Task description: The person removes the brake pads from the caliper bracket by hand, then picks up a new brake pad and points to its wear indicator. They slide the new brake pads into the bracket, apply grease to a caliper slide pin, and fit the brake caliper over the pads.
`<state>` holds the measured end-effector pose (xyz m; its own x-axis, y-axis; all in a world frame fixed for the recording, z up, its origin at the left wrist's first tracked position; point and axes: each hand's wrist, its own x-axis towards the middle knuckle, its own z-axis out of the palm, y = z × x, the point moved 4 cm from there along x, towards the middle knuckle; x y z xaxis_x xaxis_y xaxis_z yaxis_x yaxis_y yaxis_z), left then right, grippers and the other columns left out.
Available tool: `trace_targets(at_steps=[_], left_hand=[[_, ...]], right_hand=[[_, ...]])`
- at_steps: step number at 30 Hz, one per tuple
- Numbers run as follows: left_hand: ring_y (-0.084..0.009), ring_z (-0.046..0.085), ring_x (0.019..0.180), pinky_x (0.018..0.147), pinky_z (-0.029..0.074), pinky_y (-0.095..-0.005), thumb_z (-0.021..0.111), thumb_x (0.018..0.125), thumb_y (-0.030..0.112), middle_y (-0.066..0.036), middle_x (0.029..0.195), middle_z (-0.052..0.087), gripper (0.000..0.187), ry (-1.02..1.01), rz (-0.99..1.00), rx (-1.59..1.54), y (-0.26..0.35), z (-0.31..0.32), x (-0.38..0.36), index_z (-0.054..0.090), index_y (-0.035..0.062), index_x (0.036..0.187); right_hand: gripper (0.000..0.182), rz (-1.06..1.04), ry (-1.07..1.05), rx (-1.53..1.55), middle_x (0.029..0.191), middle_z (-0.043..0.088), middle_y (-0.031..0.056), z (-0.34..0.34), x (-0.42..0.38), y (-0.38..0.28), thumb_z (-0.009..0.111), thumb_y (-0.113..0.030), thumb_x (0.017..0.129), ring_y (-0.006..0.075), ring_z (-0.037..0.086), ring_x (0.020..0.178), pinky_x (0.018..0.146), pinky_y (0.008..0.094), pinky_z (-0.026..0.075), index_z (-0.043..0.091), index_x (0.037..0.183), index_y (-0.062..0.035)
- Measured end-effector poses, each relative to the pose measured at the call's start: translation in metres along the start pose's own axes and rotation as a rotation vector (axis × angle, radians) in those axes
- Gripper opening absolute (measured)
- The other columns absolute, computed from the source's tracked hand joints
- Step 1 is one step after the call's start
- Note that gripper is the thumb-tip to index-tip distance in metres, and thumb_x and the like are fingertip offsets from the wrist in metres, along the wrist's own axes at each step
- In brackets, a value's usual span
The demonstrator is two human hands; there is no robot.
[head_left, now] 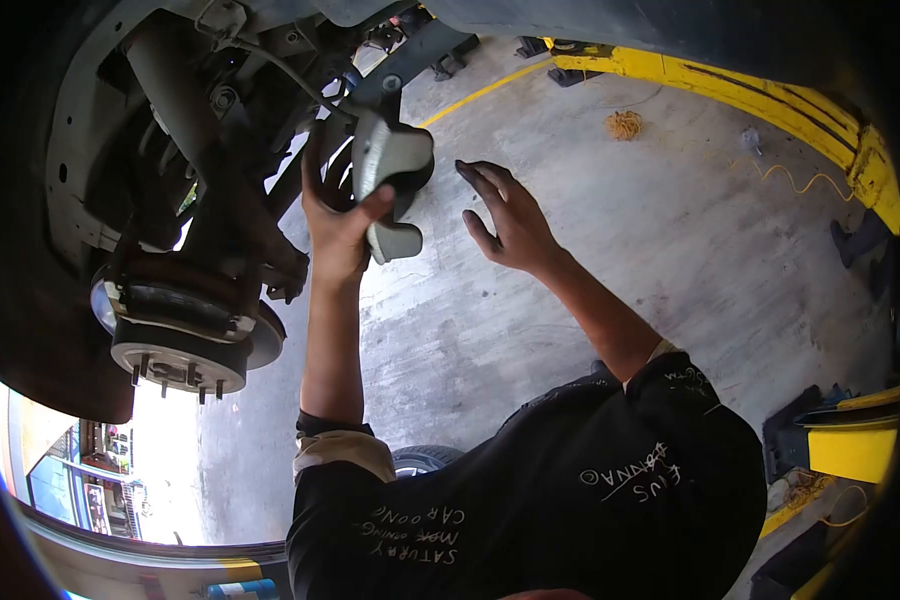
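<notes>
My left hand (338,228) is raised beside the car's suspension and grips a grey metal brake part (390,165), with the thumb pressed across its face. My right hand (505,215) hovers just right of that part with its fingers spread, holding nothing and not touching it. The wheel is off. The bare wheel hub (180,352) with its studs sits at lower left, below the strut and the round dust shield (75,150).
The lifted car's underbody fills the top left. Yellow lift arms (760,95) run across the upper right, and another yellow piece (850,445) sits at the right edge. A tyre (425,460) lies on the concrete floor (670,230), with a tangle of orange cord (625,125) farther off.
</notes>
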<state>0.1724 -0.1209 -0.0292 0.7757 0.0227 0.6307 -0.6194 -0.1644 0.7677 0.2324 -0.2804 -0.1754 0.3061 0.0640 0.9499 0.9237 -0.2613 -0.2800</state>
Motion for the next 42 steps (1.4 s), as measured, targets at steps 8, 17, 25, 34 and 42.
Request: trace_targets(at_steps=[8,17,25,34,42], left_hand=[[-0.0325,0.064,0.114,0.095,0.056,-0.044,0.076,0.078,0.014,-0.024,0.13,0.057,0.086,-0.021,-0.095,-0.216,0.028,-0.005,0.0,0.032,-0.0014,0.15],[-0.0305,0.064,0.113,0.097,0.055,-0.0403,0.077,0.079,0.012,-0.022,0.127,0.059,0.082,0.042,-0.077,-0.158,0.02,-0.005,0.004,0.034,-0.0005,0.148],[-0.031,0.064,0.112,0.097,0.054,-0.0408,0.076,0.079,0.013,-0.022,0.127,0.059,0.083,0.051,-0.133,-0.178,0.013,-0.01,0.008,0.032,-0.0001,0.149],[-0.0307,0.064,0.111,0.096,0.055,-0.0411,0.077,0.079,0.01,-0.022,0.126,0.06,0.086,0.068,-0.11,-0.213,0.018,-0.003,0.006,0.03,-0.0004,0.151],[-0.0299,0.063,0.114,0.1,0.051,-0.0397,0.081,0.077,0.011,-0.018,0.129,0.059,0.083,0.108,-0.052,-0.122,0.011,-0.001,0.005,0.039,-0.001,0.147]], right_hand=[[0.087,-0.246,-0.045,-0.376,0.093,0.057,0.0085,-0.023,0.068,-0.042,0.076,-0.021,0.077,0.0146,0.057,0.059,0.054,0.027,0.046,0.038,0.153,-0.0409],[0.07,-0.208,-0.097,-0.551,0.083,0.063,0.0085,-0.019,0.087,-0.047,0.075,-0.021,0.075,0.0167,0.062,0.049,0.044,0.0267,0.043,0.053,0.141,-0.0326],[0.059,-0.362,-0.179,-0.523,0.086,0.058,0.0032,-0.015,0.063,-0.054,0.075,-0.027,0.078,0.013,0.057,0.05,0.049,0.0268,0.046,0.061,0.135,-0.0327],[0.066,-0.318,-0.163,-0.639,0.086,0.061,-0.0003,-0.041,0.071,-0.042,0.075,-0.03,0.076,0.0096,0.051,0.042,0.043,0.0259,0.037,0.059,0.14,-0.0288],[0.052,-0.253,-0.283,-0.434,0.09,0.056,0.002,-0.054,0.05,-0.063,0.073,-0.025,0.076,0.013,0.057,0.056,0.059,0.0317,0.05,0.065,0.127,-0.0194]])
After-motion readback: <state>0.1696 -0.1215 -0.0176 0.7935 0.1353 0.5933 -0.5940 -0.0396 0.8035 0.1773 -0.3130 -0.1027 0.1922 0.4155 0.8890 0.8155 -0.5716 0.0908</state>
